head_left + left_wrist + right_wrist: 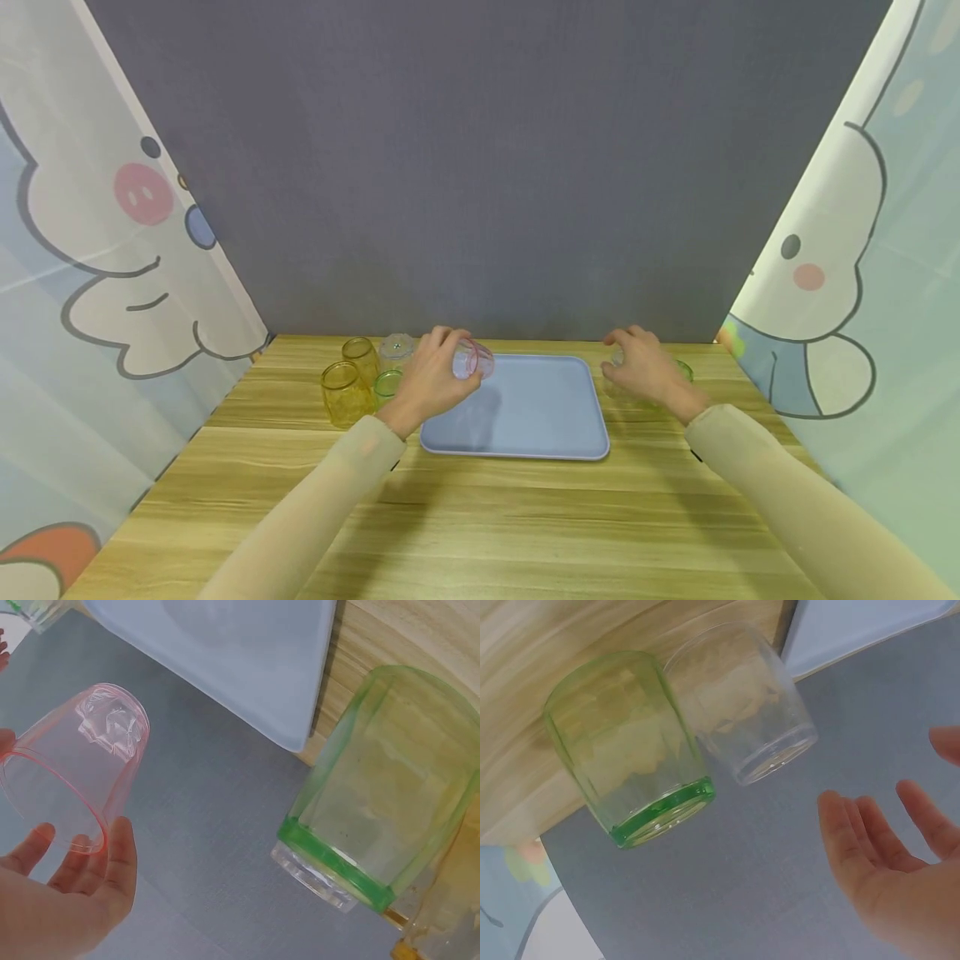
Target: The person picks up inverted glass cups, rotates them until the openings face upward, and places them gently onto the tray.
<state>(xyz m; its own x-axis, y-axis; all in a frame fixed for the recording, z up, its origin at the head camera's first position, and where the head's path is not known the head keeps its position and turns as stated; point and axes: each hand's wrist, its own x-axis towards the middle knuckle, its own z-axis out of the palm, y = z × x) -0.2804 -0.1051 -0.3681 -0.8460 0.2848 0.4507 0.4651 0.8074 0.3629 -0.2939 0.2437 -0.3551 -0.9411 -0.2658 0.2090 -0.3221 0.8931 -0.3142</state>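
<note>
My left hand (435,367) holds a clear pink cup (474,358), tilted, above the left part of a pale blue tray (525,408). In the left wrist view the fingertips (120,851) grip the pink cup by its rim, with the base pointing away from the palm. My right hand (641,367) is raised beyond the tray's right edge, its fingers loosely bent around nothing. A colourless cup (742,705) and a green cup (630,750) stand base up beside it, mostly hidden behind the hand in the head view.
Left of the tray stand two amber cups (347,396), another green cup (387,383) and a colourless cup (396,348). A grey panel (487,183) rises behind the wooden table (480,533). Printed curtains (90,350) hang at both sides.
</note>
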